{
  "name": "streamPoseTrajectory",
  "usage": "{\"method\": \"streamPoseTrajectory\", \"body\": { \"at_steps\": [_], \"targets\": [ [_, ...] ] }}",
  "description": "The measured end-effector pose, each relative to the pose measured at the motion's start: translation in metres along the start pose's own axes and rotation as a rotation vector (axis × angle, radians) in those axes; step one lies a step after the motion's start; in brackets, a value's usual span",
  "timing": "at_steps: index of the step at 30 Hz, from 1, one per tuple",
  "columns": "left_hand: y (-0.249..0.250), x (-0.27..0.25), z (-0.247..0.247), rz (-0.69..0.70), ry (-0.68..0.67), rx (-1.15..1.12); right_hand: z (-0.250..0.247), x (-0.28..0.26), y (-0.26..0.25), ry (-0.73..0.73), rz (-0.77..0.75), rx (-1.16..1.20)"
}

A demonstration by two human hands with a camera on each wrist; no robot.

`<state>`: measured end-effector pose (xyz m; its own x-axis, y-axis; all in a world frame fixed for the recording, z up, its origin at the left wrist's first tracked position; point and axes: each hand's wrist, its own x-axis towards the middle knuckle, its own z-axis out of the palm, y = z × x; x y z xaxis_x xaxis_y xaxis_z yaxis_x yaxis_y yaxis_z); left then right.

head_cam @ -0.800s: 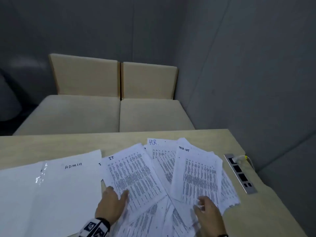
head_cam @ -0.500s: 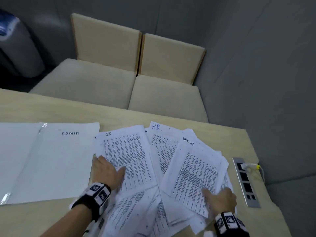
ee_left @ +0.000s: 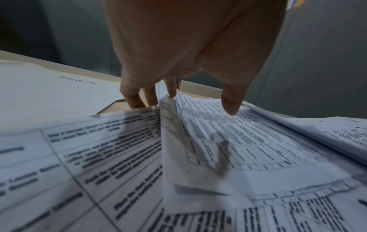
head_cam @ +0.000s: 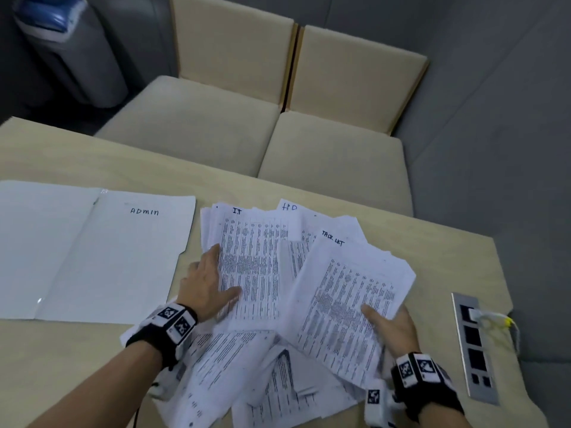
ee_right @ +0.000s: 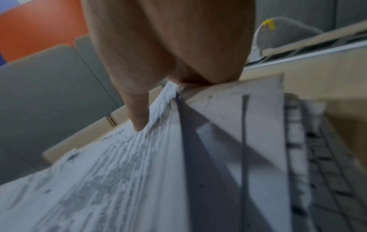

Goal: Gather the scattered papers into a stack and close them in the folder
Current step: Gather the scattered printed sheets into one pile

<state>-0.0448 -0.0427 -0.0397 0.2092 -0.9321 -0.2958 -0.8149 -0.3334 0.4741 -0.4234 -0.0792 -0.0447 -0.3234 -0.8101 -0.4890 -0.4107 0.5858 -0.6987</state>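
A white folder marked ADMIN lies open on the left of the table. Printed papers lie fanned and overlapping to its right. My left hand is at the left edge of the sheet marked IT. In the left wrist view its fingers slip under the raised edge of the papers and the thumb lies on top. My right hand grips the sheaf headed TASK LIST, thumb on top, fingers hidden beneath; the right wrist view shows that sheaf lifted and bent.
A metal socket panel with a white plug and a yellow-tagged cable sits by the table's right edge. Beige bench seats stand behind the table, a grey bin at the far left, grey walls on the right.
The view has tilted down. Both hands have drawn the papers inward into a tighter pile. The right hand has taken hold of the TASK LIST sheaf and raised it.
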Motion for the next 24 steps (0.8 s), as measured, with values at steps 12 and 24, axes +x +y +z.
{"method": "streamPoseTrajectory", "body": {
  "at_steps": [12,24],
  "targets": [
    [-0.010,0.017,-0.019,-0.350,-0.052,-0.255,-0.026,-0.054,-0.072,-0.067,-0.190,-0.023],
    [-0.025,0.020,-0.027,-0.312,-0.137,-0.416,-0.071,-0.163,-0.176,0.296,-0.510,0.266]
  ]
}}
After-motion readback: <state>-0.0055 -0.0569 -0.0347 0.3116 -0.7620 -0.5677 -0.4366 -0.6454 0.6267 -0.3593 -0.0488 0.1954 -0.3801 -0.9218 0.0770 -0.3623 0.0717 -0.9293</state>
